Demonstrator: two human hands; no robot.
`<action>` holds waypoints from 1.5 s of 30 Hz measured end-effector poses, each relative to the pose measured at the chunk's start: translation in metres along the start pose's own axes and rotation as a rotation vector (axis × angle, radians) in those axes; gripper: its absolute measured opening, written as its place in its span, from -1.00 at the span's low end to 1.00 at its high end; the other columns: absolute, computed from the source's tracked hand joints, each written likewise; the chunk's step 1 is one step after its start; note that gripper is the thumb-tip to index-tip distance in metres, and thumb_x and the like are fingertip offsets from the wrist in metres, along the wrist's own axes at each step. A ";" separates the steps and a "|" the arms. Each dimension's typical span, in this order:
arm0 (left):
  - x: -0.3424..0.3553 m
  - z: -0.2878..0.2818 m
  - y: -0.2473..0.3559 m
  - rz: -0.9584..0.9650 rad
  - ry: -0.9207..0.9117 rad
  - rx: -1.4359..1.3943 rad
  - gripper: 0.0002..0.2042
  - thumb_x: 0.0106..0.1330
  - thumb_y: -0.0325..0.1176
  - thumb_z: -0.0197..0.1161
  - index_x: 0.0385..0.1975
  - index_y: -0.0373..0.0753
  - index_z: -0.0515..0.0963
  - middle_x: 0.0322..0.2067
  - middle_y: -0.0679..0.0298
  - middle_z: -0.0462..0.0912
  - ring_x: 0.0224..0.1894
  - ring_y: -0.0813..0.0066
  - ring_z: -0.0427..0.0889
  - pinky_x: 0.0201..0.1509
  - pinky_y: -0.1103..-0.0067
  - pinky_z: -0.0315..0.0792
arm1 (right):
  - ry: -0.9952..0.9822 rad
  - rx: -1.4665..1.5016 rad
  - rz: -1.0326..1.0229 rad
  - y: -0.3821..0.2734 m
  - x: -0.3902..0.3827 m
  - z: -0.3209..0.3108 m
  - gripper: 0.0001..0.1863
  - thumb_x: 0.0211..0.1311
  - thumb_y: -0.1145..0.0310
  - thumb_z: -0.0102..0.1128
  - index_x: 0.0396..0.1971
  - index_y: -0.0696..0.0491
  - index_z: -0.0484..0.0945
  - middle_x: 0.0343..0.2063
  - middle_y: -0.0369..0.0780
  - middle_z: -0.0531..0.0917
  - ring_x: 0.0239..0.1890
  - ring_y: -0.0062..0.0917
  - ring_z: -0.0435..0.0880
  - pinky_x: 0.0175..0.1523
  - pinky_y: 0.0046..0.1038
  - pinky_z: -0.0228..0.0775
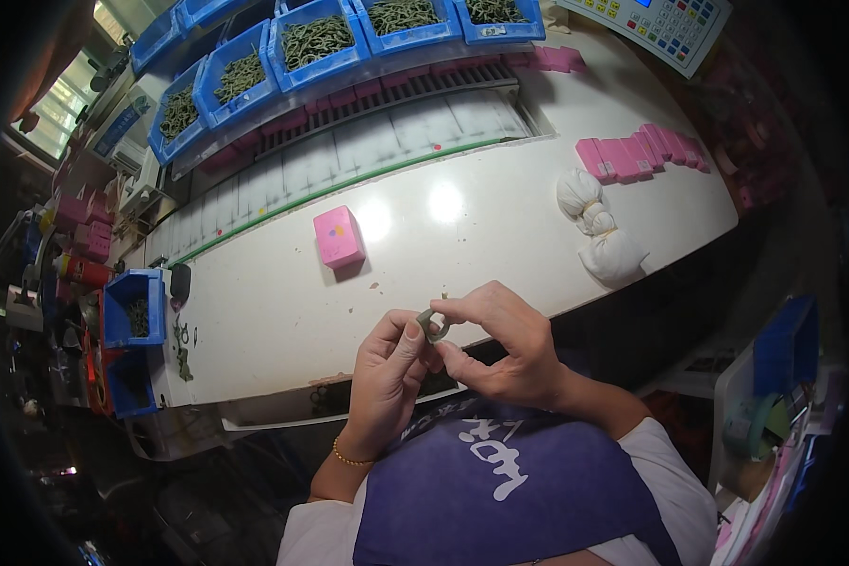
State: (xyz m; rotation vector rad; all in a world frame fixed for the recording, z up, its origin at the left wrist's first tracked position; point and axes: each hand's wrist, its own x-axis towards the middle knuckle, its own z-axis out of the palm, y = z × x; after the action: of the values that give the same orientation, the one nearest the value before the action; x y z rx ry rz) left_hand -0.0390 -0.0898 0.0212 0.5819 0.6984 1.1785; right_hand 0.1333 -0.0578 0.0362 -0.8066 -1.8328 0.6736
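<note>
Close to the table's front edge, both my hands meet around a small dull-green ring-shaped piece [431, 326]. My left hand [388, 363] is closed, its thumb and fingers pinching the piece from the left. From the right, my right hand [509, 349] curves its index finger and thumb around the piece, fingertips at its upper and lower sides. The fingers cover part of it, so its full shape is hidden. Ahead and a little to the left, a pink block [339, 236] with small coloured marks on top rests on the white table [274, 321].
Blue bins [316, 42] of green pieces line the back above a slatted rack [387, 91]. A row of pink blocks [637, 154] and a tied white cloth bundle [602, 231] lie at right. A keypad device [665, 28] stands behind; more blue bins [134, 307] stand left.
</note>
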 end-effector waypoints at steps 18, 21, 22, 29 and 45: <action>0.004 -0.001 0.001 -0.162 -0.045 -0.202 -0.79 0.55 -0.21 0.01 -0.20 -0.19 0.52 -0.30 0.46 0.54 -0.38 0.69 0.33 -0.33 0.67 0.25 | 0.004 0.152 0.225 0.006 -0.009 -0.005 -0.70 0.19 0.53 0.24 -0.06 0.18 0.63 -0.28 -0.15 0.68 -0.24 -0.46 0.63 -0.10 -0.47 0.46; 0.003 -0.004 0.000 -0.210 -0.116 -0.342 -0.78 0.52 -0.18 0.07 -0.17 -0.20 0.50 -0.28 0.41 0.53 -0.34 0.64 0.38 -0.25 0.62 0.30 | -0.055 0.275 0.329 0.008 -0.010 -0.007 -0.76 0.29 0.44 0.24 -0.07 0.15 0.63 -0.24 -0.20 0.68 -0.20 -0.56 0.61 -0.07 -0.52 0.43; 0.003 -0.004 0.000 -0.212 -0.111 -0.316 -0.78 0.51 -0.18 0.08 -0.17 -0.20 0.50 -0.26 0.41 0.53 -0.34 0.65 0.38 -0.25 0.61 0.31 | -0.054 0.274 0.328 0.008 -0.010 -0.006 -0.76 0.29 0.44 0.24 -0.07 0.15 0.63 -0.24 -0.20 0.68 -0.20 -0.56 0.61 -0.07 -0.52 0.43; 0.000 -0.002 -0.001 -0.141 -0.063 -0.126 -0.79 0.52 -0.18 0.06 -0.10 -0.18 0.50 -0.25 0.38 0.55 -0.33 0.68 0.43 -0.30 0.61 0.35 | -0.120 0.631 0.485 0.011 -0.012 -0.006 -0.82 0.28 0.40 0.30 -0.15 0.09 0.66 -0.27 -0.29 0.65 -0.24 -0.67 0.55 -0.05 -0.57 0.38; 0.001 -0.008 -0.004 -0.097 -0.090 -0.068 -0.53 0.51 -0.11 0.07 0.21 -0.37 0.37 -0.01 0.12 0.60 0.00 0.44 0.59 0.14 0.48 0.50 | 0.056 -0.140 -0.283 0.012 -0.006 -0.009 -0.75 -0.05 0.49 0.45 -0.29 0.03 0.65 -0.26 -0.31 0.66 -0.23 -0.38 0.55 -0.13 -0.43 0.46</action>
State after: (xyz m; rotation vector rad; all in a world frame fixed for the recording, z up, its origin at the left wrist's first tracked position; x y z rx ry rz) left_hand -0.0423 -0.0899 0.0130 0.5354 0.6009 1.0753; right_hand 0.1464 -0.0542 0.0272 -0.6313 -1.9113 0.3421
